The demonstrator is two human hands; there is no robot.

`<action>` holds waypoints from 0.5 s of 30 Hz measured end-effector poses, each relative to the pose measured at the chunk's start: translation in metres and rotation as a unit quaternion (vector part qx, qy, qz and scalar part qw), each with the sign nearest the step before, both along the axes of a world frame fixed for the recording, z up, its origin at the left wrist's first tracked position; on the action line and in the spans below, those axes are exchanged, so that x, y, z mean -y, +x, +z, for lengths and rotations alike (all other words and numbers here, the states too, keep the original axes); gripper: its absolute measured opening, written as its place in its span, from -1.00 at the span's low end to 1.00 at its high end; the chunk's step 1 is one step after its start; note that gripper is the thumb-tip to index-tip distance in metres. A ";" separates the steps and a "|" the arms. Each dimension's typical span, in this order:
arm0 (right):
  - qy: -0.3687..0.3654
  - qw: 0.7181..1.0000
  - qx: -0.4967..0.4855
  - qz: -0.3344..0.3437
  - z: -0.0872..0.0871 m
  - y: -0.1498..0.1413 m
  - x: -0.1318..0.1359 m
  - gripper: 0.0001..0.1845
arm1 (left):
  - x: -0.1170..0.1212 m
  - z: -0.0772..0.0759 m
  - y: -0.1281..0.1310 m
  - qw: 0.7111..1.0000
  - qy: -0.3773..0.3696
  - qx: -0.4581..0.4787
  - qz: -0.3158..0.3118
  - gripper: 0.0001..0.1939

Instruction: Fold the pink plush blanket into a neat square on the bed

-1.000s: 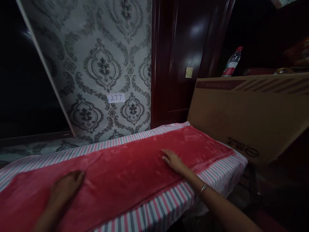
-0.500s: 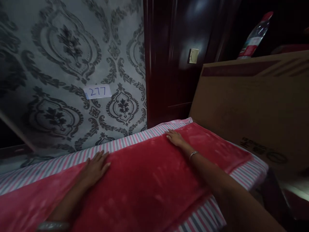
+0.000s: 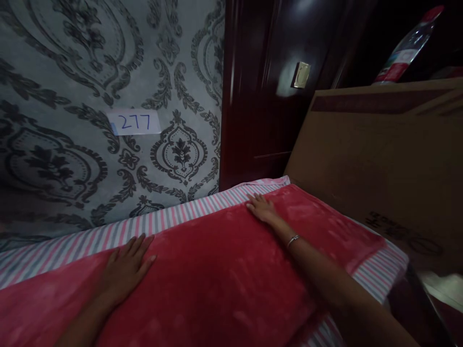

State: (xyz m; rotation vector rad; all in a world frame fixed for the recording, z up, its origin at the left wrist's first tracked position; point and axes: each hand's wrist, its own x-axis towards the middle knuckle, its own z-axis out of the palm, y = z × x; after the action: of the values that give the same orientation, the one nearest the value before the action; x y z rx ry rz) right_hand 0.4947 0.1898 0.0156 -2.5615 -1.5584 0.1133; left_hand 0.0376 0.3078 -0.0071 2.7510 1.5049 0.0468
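A plush red cloth (image 3: 224, 279) lies spread along a table covered with a pink, grey and white striped sheet (image 3: 170, 219). My left hand (image 3: 126, 267) rests flat on the cloth near its far edge, fingers stretched out and slightly apart. My right hand (image 3: 262, 208) lies flat on the cloth's far edge further right, fingers extended, a thin bracelet on the wrist. Neither hand holds anything.
A grey damask-patterned wall (image 3: 108, 96) stands behind the table with a paper label reading 277 (image 3: 134, 122). A dark wooden door (image 3: 267, 86) is to its right. A large cardboard box (image 3: 390, 164) leans at the table's right end, with a plastic bottle (image 3: 405, 46) behind it.
Both hands slid from the middle of the red cloth up to its far edge, then the left hand drew slightly back and left. The view moved closer to the wall.
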 end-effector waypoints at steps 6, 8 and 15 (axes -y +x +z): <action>0.000 0.999 -0.012 0.031 -0.014 -0.046 -0.004 -0.33 | -0.003 -0.007 0.000 1.000 0.019 0.021 -0.004 -0.32; -0.003 0.999 -0.021 0.026 -0.012 -0.047 -0.001 -0.33 | -0.008 -0.011 0.000 0.999 0.028 0.025 -0.001 -0.31; 0.010 0.999 -0.025 0.044 0.014 -0.089 0.007 -0.34 | 0.018 0.014 0.012 0.999 0.022 0.043 -0.005 -0.37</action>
State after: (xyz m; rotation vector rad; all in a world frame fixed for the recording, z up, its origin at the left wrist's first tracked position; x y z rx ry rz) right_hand 0.4056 0.1830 0.0294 -2.4562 -1.6455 0.1693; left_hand 0.0493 0.2899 0.0066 2.7509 1.4863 0.1964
